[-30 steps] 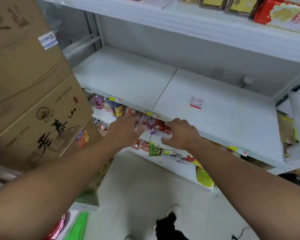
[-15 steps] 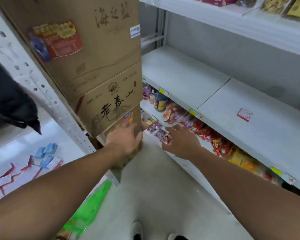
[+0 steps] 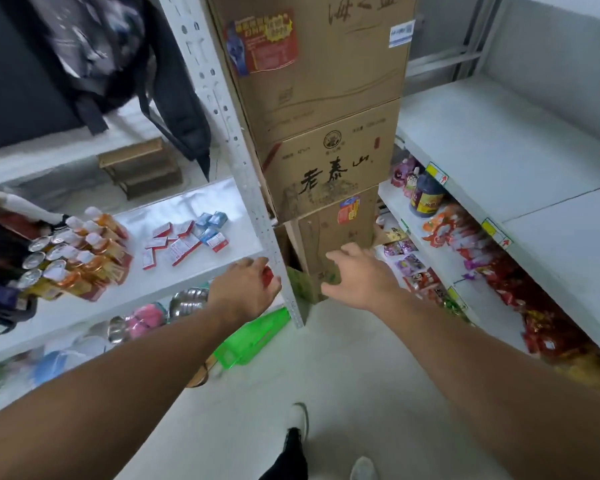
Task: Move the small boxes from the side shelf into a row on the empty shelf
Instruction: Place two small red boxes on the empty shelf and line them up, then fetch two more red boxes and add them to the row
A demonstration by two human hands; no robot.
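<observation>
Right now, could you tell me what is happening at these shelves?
A person is reaching toward the side shelf, where the small boxes lie in a loose scatter. The left hand is near the shelf's front edge, the right hand open by the stacked cartons. Neither holds a box; the empty shelf is bare.
</observation>
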